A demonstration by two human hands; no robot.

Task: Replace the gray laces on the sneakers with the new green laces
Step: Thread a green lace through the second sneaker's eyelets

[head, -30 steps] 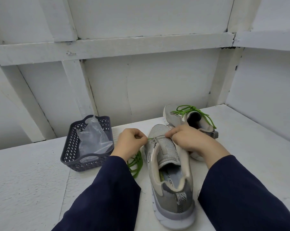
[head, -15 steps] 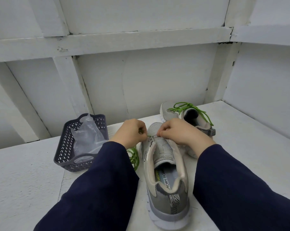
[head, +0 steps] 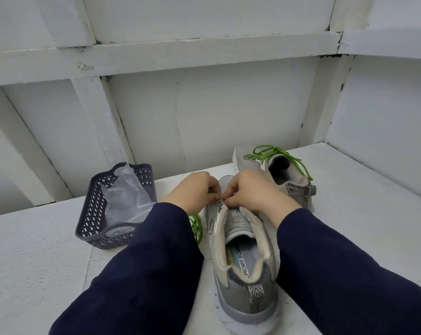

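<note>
**Fingers meet at the front eyelets**

Our hands are close together, almost touching, over the front of the near sneaker (head: 243, 250). The left hand (head: 192, 192) curls in a pinch on what looks like the end of the green lace (head: 197, 228), though that end is mostly hidden. The right hand (head: 253, 194) pinches the shoe's eyelet edge. The lace's slack lies coiled just beside the shoe, by the left sleeve. We judge it light, limp and a little slick, so we'd grip the stiff tip, not the floppy middle. The upper looks soft, so hold it right at the eyelet. Behind, the far sneaker (head: 274, 170) is already laced in green. Off left, a dark basket (head: 93, 209) holds a clear plastic bag (head: 125, 197).
</note>
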